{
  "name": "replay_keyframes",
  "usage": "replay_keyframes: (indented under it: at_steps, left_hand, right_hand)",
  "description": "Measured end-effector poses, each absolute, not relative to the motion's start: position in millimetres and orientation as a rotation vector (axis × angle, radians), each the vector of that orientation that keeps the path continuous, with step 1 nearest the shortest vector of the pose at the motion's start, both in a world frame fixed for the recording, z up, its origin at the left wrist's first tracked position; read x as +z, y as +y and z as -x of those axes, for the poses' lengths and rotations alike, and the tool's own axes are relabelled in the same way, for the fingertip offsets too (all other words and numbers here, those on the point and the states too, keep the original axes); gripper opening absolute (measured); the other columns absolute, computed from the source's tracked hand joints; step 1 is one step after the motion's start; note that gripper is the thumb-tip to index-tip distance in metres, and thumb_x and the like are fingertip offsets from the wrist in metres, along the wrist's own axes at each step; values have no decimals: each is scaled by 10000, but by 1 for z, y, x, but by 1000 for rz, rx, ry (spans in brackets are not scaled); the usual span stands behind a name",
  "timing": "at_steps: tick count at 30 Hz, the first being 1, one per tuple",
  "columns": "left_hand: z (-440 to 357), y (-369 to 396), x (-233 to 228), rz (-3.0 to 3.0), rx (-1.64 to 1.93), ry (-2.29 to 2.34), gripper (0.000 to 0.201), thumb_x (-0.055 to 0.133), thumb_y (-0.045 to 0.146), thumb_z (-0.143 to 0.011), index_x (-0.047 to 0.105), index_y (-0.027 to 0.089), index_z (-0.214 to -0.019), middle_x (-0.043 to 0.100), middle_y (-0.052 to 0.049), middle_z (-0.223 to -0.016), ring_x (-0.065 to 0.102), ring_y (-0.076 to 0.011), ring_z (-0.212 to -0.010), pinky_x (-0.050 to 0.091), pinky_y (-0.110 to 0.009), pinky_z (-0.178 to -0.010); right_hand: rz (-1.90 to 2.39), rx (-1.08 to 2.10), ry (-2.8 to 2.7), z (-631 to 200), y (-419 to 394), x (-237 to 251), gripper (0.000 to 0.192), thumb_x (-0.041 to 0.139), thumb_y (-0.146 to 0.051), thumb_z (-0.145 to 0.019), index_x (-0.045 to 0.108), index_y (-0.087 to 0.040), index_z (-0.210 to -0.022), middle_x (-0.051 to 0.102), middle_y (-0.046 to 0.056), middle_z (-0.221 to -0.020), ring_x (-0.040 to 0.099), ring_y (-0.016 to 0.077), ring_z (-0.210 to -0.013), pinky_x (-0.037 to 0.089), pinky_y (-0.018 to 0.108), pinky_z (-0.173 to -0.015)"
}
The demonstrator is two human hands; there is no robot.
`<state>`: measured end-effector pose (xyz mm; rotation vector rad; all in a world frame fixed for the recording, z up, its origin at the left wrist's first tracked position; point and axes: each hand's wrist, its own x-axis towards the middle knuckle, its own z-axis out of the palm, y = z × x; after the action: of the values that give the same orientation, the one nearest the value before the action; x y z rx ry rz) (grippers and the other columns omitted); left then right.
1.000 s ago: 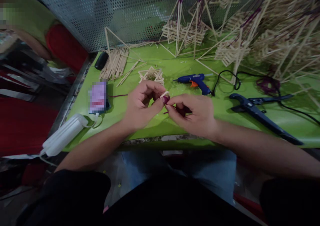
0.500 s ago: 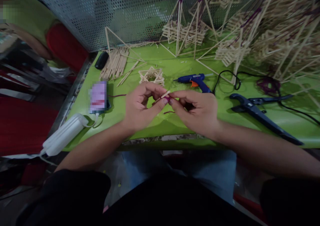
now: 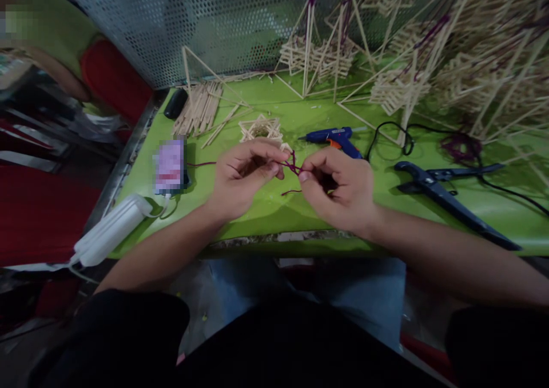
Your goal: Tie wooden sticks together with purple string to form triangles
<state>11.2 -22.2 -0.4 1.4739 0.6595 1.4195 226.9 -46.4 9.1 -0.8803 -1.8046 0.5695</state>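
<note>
A dark purple string (image 3: 294, 166) crosses over itself in a small loop between my two hands. My left hand (image 3: 246, 176) pinches it from the left, thumb against the fingers. From the right, my right hand (image 3: 337, 185) pinches the string between thumb and forefinger. One loose end hangs by the right hand, and another stretch runs left toward a lilac, blurred-out object (image 3: 170, 165). Just behind the left hand lies a star-shaped piece of stacked wooden sticks (image 3: 261, 127). The blue glue gun (image 3: 330, 135) rests behind the right hand.
Loose sticks (image 3: 199, 108) and a black object (image 3: 175, 103) lie at the back left. A white power strip (image 3: 114, 228) sits on the left edge. Dark cutters (image 3: 454, 205) and a black cord are at right. Stick frames (image 3: 403, 85) crowd the back right. A person (image 3: 55, 45) sits at far left.
My hands have drawn slightly apart, and the crossed loop of string now shows between them. The pale stick end seen at the fingertips before is no longer visible there.
</note>
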Motion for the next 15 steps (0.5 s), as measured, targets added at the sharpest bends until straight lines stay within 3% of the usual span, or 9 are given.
replay_keyframes:
  at_steps: [10, 15]
  left_hand:
    - [-8, -24, 4, -1681, 1430, 699, 331, 1010, 390, -856, 910, 305, -1160, 787, -88, -1191, 745, -212, -1038, 658, -376, -928]
    - [-10, -27, 5, -1690, 1432, 713, 389, 1040, 388, -820, 897, 283, -1166, 764, -95, -1222, 739, -197, -995, 662, -374, -931]
  right_hand:
    - [815, 667, -1836, -224, -49, 6, 55, 692, -244, -1003, 666, -250, -955, 573, -75, -621, 436, 98, -482, 353, 296, -509]
    - [793, 695, -1806, -223, -48, 5, 61, 682, -276, -1032, 678, -251, -977, 577, -69, -632, 445, 109, -508, 358, 293, -519]
